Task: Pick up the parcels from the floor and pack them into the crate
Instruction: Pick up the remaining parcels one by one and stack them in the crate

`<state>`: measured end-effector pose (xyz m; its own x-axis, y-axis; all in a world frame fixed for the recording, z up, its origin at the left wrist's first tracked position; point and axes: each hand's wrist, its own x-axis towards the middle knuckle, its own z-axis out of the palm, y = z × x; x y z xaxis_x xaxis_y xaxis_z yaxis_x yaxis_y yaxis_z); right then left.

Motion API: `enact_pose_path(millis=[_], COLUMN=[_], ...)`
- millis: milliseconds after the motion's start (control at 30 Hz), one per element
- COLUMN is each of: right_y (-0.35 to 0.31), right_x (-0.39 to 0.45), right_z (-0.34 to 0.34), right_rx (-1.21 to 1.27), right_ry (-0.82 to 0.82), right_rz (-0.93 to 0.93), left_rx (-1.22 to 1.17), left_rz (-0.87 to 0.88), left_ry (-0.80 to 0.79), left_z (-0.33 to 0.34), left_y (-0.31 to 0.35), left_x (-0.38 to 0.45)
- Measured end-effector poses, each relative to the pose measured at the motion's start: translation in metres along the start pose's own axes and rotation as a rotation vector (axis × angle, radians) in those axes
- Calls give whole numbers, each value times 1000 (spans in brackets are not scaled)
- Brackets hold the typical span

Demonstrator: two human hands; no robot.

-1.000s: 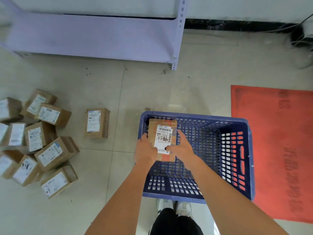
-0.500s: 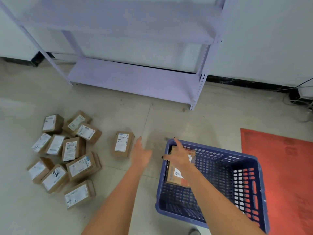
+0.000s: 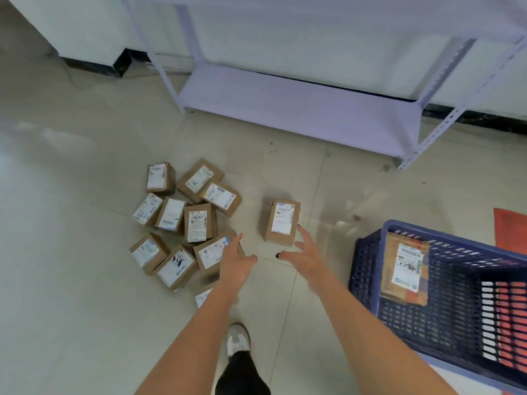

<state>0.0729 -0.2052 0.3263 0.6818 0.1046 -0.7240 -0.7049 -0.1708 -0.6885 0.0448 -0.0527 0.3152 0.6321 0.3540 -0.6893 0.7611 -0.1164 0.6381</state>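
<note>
A blue plastic crate (image 3: pixel 368 269) stands on the floor at the right, with one brown labelled parcel (image 3: pixel 405 270) leaning inside against its left wall. A single brown parcel (image 3: pixel 281 222) lies apart on the tiles. Several more parcels (image 3: pixel 196 223) lie in a heap to its left. My right hand (image 3: pixel 303 256) is open with spread fingers just below the single parcel, fingertips near its lower right corner. My left hand (image 3: pixel 236 259) is open over the edge of the heap, above one parcel (image 3: pixel 212 253). Neither hand holds anything.
A pale purple metal shelf rack (image 3: pixel 299 104) stands against the wall behind the parcels. A red mat (image 3: pixel 510 226) lies at the far right beyond the crate. My shoe (image 3: pixel 238 339) is on the tiles below my arms.
Both hands let go of the parcel, which now rests in the crate. They moved left out of the crate toward the parcels on the floor, and the view swung left.
</note>
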Motion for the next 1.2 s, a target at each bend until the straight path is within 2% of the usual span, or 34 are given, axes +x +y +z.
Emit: enact_pose_path(millis=[267, 433, 600, 933, 1100, 1200], right_y=[6, 21, 40, 90, 130, 148], right_x=[28, 57, 84, 206, 267, 285], right_z=[113, 154, 171, 193, 202, 206], right_rx=[-138, -210, -295, -393, -483, -512], right_ry=[-66, -88, -108, -109, -73, -91], right_rz=[101, 123, 145, 77, 110, 123], left_rx=[-148, -229, -272, -92, 128, 125], left_rz=[-136, -121, -158, -240, -122, -141], left_ry=[30, -21, 36, 55, 43, 73], left_z=[-105, -131, -142, -105, -71, -58], left_y=[-53, -83, -117, -183, -223, -237], left_x=[32, 49, 75, 211, 261, 271])
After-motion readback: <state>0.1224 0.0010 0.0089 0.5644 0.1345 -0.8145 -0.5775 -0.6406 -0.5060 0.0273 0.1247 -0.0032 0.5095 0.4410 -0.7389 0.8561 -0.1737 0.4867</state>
